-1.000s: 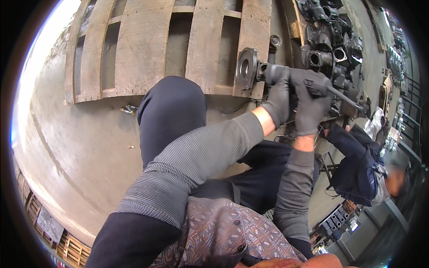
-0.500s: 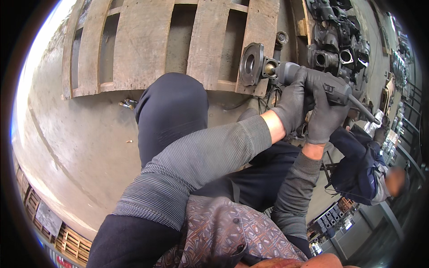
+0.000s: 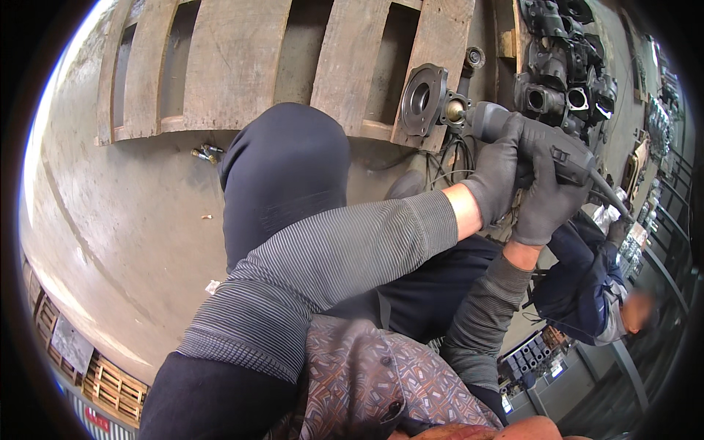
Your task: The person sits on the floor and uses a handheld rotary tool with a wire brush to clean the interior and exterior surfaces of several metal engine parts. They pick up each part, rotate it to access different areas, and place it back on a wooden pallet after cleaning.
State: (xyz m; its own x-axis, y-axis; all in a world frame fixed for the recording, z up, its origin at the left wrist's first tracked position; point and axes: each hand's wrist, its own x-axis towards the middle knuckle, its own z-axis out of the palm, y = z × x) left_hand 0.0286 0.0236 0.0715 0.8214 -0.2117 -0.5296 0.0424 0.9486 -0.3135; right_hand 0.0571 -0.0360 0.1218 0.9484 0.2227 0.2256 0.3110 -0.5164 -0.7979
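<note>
Both gloved hands hold a dark grey straight grinder (image 3: 565,152), its cord running off at the lower right. My left hand (image 3: 497,176) is wrapped round the tool's front part, and my right hand (image 3: 546,196) grips the body behind it. The nose of the grinder points left into the small opening of a dark cast-metal housing (image 3: 423,100), where a pale brass-coloured round surface shows. That housing has a large ringed flange and stands at the right edge of a wooden pallet (image 3: 235,66). Whether the tool tip touches the metal is too small to tell.
Dark metal castings (image 3: 550,66) are heaped beyond the housing. Black cables (image 3: 456,158) lie on the floor under the pallet edge. Small brass-ended fittings (image 3: 207,153) lie left of my knee. Another person (image 3: 587,279) in dark clothing is at the right.
The view has shifted slightly. My hands and the grinder sit a little farther right, with the nose still at the small opening. My grip looks the same.
</note>
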